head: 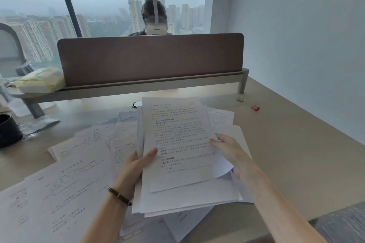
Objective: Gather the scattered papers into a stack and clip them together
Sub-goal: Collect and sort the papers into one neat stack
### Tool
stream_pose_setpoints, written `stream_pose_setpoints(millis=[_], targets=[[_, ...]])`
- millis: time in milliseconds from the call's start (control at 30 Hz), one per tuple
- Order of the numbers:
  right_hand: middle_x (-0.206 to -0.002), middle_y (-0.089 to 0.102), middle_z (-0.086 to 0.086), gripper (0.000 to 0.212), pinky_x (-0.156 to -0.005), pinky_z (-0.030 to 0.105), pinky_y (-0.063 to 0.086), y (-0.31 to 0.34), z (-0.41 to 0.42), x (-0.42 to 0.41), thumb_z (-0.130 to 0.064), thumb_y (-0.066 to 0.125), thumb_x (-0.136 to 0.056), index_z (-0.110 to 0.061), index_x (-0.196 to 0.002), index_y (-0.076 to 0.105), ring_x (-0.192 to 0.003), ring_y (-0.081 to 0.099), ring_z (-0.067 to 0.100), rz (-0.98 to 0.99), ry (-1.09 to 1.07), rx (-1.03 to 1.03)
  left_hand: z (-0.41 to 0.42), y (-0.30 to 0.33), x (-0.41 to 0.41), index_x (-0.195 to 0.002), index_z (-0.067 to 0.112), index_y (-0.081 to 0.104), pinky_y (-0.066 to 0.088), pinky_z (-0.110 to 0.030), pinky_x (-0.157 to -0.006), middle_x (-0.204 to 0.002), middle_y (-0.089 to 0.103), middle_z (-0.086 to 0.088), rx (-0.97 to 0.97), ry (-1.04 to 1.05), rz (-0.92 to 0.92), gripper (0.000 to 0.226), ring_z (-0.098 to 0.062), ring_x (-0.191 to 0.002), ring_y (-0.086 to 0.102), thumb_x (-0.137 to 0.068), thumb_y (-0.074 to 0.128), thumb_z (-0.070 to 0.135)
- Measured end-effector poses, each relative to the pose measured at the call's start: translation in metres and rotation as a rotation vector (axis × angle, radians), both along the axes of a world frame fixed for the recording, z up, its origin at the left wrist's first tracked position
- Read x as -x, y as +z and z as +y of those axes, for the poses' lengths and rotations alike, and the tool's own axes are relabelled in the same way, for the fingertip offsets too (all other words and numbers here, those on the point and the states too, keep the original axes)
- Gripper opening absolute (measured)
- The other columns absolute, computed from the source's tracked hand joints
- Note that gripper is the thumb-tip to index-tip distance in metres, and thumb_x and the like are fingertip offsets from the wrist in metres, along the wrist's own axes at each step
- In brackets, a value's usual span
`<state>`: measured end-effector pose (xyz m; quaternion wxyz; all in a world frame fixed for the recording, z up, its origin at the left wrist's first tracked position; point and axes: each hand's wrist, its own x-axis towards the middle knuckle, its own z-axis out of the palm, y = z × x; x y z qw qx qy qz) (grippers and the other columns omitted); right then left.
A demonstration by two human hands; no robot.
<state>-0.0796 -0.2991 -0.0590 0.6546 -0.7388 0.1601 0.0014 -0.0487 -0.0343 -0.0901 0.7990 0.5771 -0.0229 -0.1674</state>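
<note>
Head view: both hands' grip [138,161] [227,148] on stack [177,134]

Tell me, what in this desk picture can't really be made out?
Head view only:
- Print on the held stack: too blurred to read.
- Right hand fingertips: hidden under the sheets.
- Left hand fingers: hidden behind the stack; only the thumb shows.
- Red clip and green clip: too small to tell their type.
- Loose papers: cut off by the left and bottom edges.
- Dark cup: cut off by the left edge.
</note>
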Motion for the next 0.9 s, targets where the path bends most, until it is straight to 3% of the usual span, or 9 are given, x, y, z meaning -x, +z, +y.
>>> stream_pose_setpoints(millis=[67,167,333,533,633,767,900], targets=[[-0.124,0.07,0.002,0.028,-0.084,0.029,0.053,-0.003,0.005,0.0,-0.014,0.053,-0.103,-0.017,-0.128,0.066,-0.11,0.066,0.021,0.049,0.083,-0.02,0.0,0.0,0.001,-0.125,0.001,0.06,0.063,-0.046,-0.072,-0.116,0.071,-0.024,0.0,-0.005,0.003,0.034,-0.042,-0.1,0.071,-0.091,0.058,0.006],[-0.126,0.068,0.003,0.034,-0.091,0.037,0.056,-0.007,0.008,0.0,-0.007,0.062,-0.097,-0.022,-0.128,0.06,-0.11,0.066,0.018,0.049,0.123,-0.02,0.001,0.0,0.0,-0.123,0.0,0.06,0.063,-0.044,-0.069,-0.115,0.071,-0.025,-0.017,-0.016,-0.029,0.034,-0.041,-0.097,0.072,-0.089,0.059,0.001],[-0.111,0.077,0.003,0.047,-0.095,0.04,0.057,0.002,0.004,0.003,-0.001,0.067,-0.093,-0.022,-0.132,0.055,-0.106,0.072,0.02,-0.054,0.147,0.0,0.006,0.008,-0.005,-0.119,0.0,0.063,0.062,-0.048,-0.075,-0.114,0.071,-0.024,-0.101,0.049,-0.095,0.039,-0.04,-0.097,0.072,-0.081,0.067,0.011],[-0.118,0.071,-0.009,0.056,-0.097,0.044,0.056,0.028,0.023,0.014,0.011,0.054,-0.093,-0.04,-0.112,0.063,-0.115,0.065,0.017,-0.329,0.118,0.088,0.007,0.034,0.007,-0.11,0.009,0.072,0.059,-0.048,-0.083,-0.106,0.077,-0.008,-0.175,0.196,-0.297,0.02,-0.029,-0.098,0.073,-0.091,0.064,0.012],[-0.119,0.069,-0.005,0.055,-0.094,0.044,0.057,0.039,0.033,0.02,0.013,0.048,-0.09,-0.037,-0.111,0.061,-0.115,0.064,0.019,-0.463,0.077,0.101,0.007,0.042,0.014,-0.112,0.016,0.073,0.058,-0.048,-0.085,-0.113,0.075,-0.006,-0.134,0.253,-0.414,0.022,-0.028,-0.104,0.071,-0.09,0.069,0.021],[-0.122,0.067,-0.012,0.04,-0.098,0.047,0.055,0.036,0.036,0.023,-0.006,0.06,-0.095,-0.033,-0.124,0.057,-0.117,0.063,0.014,-0.514,0.089,0.084,0.005,0.04,0.022,-0.107,0.028,0.075,0.057,-0.047,-0.086,-0.114,0.075,-0.003,-0.112,0.289,-0.439,0.038,-0.026,-0.107,0.07,-0.072,0.074,0.043],[-0.126,0.067,-0.017,0.041,-0.101,0.048,0.054,0.022,0.035,0.022,-0.029,0.068,-0.094,-0.038,-0.13,0.051,-0.119,0.063,0.011,-0.452,0.133,0.077,0.002,0.03,0.026,-0.101,0.031,0.078,0.056,-0.057,-0.089,-0.107,0.076,-0.002,-0.185,0.262,-0.409,0.042,-0.025,-0.102,0.069,-0.067,0.077,0.056]])
